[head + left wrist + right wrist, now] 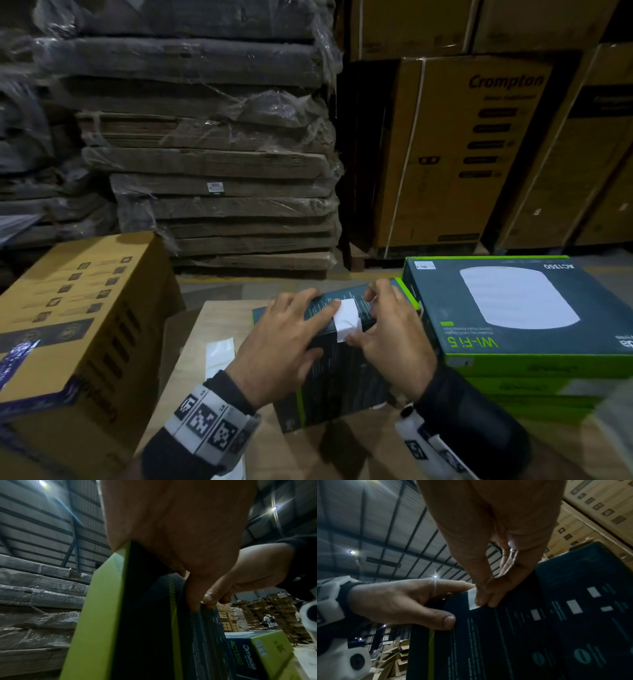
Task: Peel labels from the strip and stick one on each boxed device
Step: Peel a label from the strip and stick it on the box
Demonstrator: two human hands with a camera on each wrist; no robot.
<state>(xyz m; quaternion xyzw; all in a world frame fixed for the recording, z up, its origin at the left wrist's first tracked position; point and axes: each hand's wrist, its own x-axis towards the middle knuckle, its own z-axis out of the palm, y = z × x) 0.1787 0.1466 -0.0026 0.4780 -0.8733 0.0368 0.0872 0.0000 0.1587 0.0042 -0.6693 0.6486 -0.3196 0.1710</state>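
Note:
A dark boxed device with green edges stands on end on the table. A white label is folded over its top edge. My left hand grips the box top, index finger at the label's left side and thumb on the near face. My right hand pinches the label against the box, thumb on its lower end. The right wrist view shows my fingertips on the label. The label strip lies on the table to the left. The left wrist view shows the box under my palm.
A stack of green and grey boxed devices sits close on the right, its top one bearing a small label. A brown carton stands at the left. Wrapped flat cardboard and tall cartons fill the back.

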